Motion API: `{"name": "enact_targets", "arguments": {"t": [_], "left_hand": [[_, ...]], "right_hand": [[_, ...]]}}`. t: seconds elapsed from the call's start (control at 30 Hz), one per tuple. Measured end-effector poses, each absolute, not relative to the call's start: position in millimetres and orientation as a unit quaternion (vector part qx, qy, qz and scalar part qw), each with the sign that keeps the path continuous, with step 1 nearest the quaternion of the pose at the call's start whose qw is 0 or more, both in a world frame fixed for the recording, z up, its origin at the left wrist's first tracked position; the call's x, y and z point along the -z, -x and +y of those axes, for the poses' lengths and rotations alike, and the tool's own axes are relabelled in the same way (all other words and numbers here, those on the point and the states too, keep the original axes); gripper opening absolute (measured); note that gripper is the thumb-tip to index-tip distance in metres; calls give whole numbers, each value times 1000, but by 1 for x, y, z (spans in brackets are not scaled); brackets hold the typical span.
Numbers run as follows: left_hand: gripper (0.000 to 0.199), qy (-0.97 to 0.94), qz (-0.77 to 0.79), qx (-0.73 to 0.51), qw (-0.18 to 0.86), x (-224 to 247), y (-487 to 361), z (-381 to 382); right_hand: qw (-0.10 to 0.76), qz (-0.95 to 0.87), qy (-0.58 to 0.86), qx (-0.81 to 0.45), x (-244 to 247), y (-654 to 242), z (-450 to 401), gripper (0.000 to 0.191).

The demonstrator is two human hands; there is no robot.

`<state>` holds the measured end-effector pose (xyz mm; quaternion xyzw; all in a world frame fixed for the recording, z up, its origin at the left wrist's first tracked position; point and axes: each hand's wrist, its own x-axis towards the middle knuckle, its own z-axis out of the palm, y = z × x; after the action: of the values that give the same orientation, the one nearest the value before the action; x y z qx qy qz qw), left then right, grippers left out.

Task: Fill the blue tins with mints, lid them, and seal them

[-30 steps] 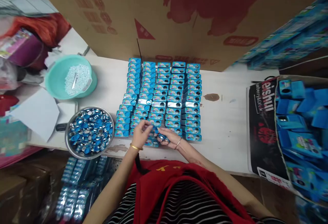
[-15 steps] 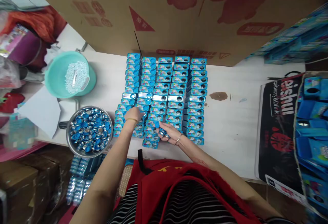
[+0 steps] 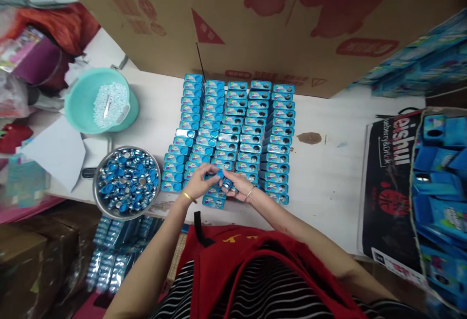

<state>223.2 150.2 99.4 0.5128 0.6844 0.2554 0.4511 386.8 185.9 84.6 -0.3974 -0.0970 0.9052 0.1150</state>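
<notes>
My left hand (image 3: 200,182) and my right hand (image 3: 239,186) meet over the near rows of small blue boxes (image 3: 251,139). In the curled fingers of my right hand are several round blue-and-silver caps (image 3: 228,184). My left hand has its thumb and fingertips closed on a blue cap (image 3: 219,173) at the right hand's fingertips. The boxes stand in columns, each top with a round opening. Blue discs fill the openings in the two left columns (image 3: 190,100); dark or silvery openings show in the right columns (image 3: 281,134).
A metal bowl (image 3: 159,183) heaped with blue-and-silver caps stands at left. Behind it is a turquoise bucket (image 3: 133,107) of small white pieces. A big cardboard carton (image 3: 270,37) walls off the back. At right, a black-printed box (image 3: 386,187) holds more blue boxes.
My left hand has drawn back from the second column and moved right, to the caps in my right hand. My right hand stays nearly in place. The view has shifted slightly.
</notes>
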Motion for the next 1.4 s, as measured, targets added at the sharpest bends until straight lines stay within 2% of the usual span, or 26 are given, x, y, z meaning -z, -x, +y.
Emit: {"name": "enact_targets", "arguments": {"t": [0.2,0.37,0.63,1.03,1.2,1.27,1.33,1.4], "left_hand": [[8,-419,821,-198,333,-91,-203,135],[9,-444,845,-105,280,-89,-196,147],[7,-462,845,-13,270,-91,-208,157],[31,-418,848,138,295,-87,-195,177],[25,-438,849,91,283,-96,-197,170],[23,-473,821,-5,321,-99,-208,154],[25,-516,751,-151,384,-100,-224,135],[19,-526,696,-273,405,-100,-241,116]], "right_hand": [[108,-54,366,-923,-93,-389,176,19],[108,-80,401,-906,-94,-399,168,27],[132,-123,419,-890,-85,-394,165,46],[122,-95,407,-900,-86,-385,167,49],[114,-85,427,-893,-93,-378,167,52],[113,-75,436,-889,-94,-377,167,52],[116,-73,441,-887,-95,-378,164,51],[116,-80,452,-881,-95,-377,159,50]]}}
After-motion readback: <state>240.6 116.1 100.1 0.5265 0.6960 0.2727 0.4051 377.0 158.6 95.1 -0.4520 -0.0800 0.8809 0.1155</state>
